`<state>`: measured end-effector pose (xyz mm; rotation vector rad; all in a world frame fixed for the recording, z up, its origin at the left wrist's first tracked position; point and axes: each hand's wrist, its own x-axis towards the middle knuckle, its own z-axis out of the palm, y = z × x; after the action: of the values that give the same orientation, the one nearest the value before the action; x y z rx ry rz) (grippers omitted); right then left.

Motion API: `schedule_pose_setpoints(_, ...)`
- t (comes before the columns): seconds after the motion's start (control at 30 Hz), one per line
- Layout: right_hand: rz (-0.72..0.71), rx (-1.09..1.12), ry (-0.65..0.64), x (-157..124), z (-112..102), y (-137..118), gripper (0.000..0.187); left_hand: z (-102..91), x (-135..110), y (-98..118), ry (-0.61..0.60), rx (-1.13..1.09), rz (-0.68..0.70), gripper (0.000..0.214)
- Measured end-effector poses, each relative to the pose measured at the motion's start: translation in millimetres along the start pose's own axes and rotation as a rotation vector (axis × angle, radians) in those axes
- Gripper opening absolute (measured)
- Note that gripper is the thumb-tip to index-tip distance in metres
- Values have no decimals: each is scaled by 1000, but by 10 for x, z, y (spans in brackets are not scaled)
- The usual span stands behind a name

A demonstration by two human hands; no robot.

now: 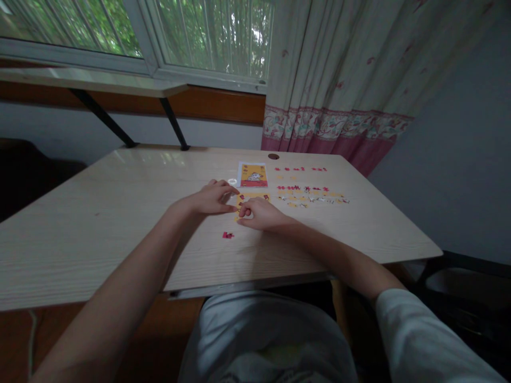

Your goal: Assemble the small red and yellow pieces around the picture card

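A partly joined jigsaw puzzle (253, 197), yellow with red bits along its top, lies on the table under my hands. My left hand (215, 198) is at its left edge, thumb and index finger apart, the fingertips touching the border. From the right, my right hand (261, 214) reaches over the lower part of the puzzle and hides much of it. Its fingers are curled in a pinch at the lower left corner, where a small yellow puzzle piece (236, 218) shows at the fingertips. A small joined cluster of red pieces (228, 235) lies nearer to me.
Behind the puzzle lies a reference picture (253, 175), yellow and red with a white figure. A white ring-shaped thing (232, 182) is beside it. Rows of loose red pieces (295, 188) and yellow and white pieces (319, 199) spread to the right. A shelf (120, 82) stands at the back left.
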<state>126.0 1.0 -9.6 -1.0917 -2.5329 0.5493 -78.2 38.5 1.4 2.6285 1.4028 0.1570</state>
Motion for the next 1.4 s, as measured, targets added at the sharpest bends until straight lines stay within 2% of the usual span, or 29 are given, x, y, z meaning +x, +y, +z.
schedule_pose_setpoints(0.23,-13,3,74,12,23,57,11,3,5,-2,0,-19,-6,58)
schedule_pose_setpoints(0.6,-31,-40,97,12,0,71,12,1,6,-3,-3,-32,6,55)
schedule_pose_setpoints(1.07,-58,-67,97,1,-8,36,13,-20,-11,27,-26,-40,35,62)
schedule_pose_setpoints(1.4,-155,-156,102,-18,14,86,14,-16,-6,31,-31,-44,30,61)
